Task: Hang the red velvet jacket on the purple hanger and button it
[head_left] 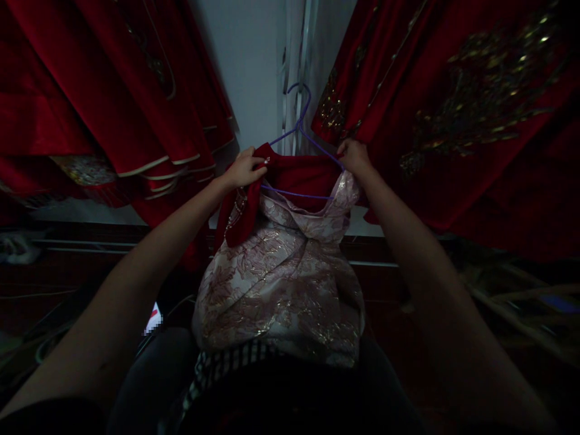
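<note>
A pale pink brocade dress (281, 284) with metallic floral patterning lies toward my lap, its neckline on a purple wire hanger (300, 124). A red garment (303, 169) with beaded trim is on the same hanger, behind the dress neckline and over its left shoulder. My left hand (247, 168) is closed on the red garment's left shoulder, by a small shiny ornament. At the hanger's right end my right hand (356, 158) is closed, with the dress's right shoulder just below it. Exactly which layers the right fingers pinch is hidden.
Red garments with pale piping (136, 133) hang at the left. At the right hangs red clothing with gold sequins (489, 84). A pale wall (254, 66) with a vertical metal strip stands behind. A lit phone-like screen (154, 318) shows beside my left leg. The room is dim.
</note>
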Available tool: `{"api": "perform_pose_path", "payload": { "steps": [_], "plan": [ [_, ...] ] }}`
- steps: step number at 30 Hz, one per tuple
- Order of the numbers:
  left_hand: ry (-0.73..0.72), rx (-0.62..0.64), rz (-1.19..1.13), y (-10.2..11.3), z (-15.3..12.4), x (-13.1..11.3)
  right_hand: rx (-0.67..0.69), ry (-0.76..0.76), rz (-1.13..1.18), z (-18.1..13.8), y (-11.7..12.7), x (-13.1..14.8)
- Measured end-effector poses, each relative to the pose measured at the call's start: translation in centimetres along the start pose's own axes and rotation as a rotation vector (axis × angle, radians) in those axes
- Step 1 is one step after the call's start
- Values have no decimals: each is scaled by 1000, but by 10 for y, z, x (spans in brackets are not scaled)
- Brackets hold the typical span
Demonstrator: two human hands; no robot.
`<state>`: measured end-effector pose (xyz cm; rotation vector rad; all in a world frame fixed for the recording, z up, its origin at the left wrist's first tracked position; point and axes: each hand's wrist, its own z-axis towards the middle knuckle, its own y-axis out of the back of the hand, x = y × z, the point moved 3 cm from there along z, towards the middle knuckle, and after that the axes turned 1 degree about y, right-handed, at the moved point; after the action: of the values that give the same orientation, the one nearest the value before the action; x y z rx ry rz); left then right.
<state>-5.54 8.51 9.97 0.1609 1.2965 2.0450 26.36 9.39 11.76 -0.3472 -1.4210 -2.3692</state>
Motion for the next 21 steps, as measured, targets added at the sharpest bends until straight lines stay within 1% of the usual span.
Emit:
{"api": "perform_pose_path", "payload": {
  "steps": [1, 3, 6, 8, 11, 13, 16, 18, 20, 21],
  "plan": [
    [-5, -10, 22, -2, -3, 0, -53, -13, -11, -2, 9, -11],
    [0, -16, 52, -5, -7, 0, -117, -55, -59, -9, 27, -35],
    [5, -6, 87, -8, -10, -2, -166, -149, -105, -31, 57, -67],
    [5, -11, 123, -12, -11, -6, -158, -134, -106, -48, 73, -76],
    [13, -34, 191, -20, -14, -14, -132, -43, -141, -73, 85, -71],
    [35, -52, 192, -25, -17, -21, -84, -1, -127, -84, 84, -63],
    [97, -116, 129, -30, -23, -30, -31, 28, 7, -92, 68, -54],
    [154, -225, 89, -28, -29, -36, -51, 6, 128, -93, 54, -48],
    [219, -356, 51, -26, -37, -40, -112, -63, 218, -92, 41, -42],
    [248, -395, 28, -27, -42, -42, -148, -102, 244, -92, 35, -37]
  ]
}}
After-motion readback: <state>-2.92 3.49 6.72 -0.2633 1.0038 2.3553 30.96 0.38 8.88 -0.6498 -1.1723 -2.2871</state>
